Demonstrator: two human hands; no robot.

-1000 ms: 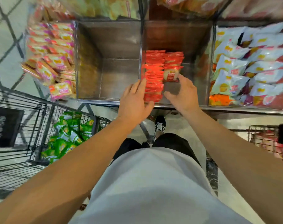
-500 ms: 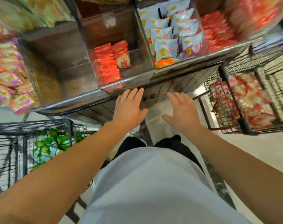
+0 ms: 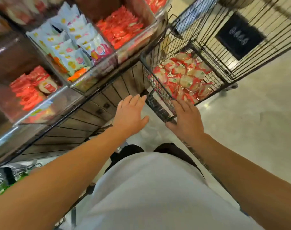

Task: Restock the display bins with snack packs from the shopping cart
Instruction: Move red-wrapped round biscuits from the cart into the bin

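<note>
Red-and-white snack packs (image 3: 183, 78) lie heaped in the wire shopping cart (image 3: 213, 47) parked against the end of the display, too many and too jumbled to count. Both hands are empty, fingers spread flat: the left hand (image 3: 130, 116) hovers beside the cart's corner, and the right hand (image 3: 185, 120) reaches its near rim, likely to scoop more. Three bins show stock: the half-filled red bin (image 3: 61, 98), a white-pack bin (image 3: 98, 74), and another red one (image 3: 141, 41).

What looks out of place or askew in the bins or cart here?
In the partly filled bin, one pack lies face-up across the upright red packs. The cart's packs are a loose heap. Nothing spilled.
</note>
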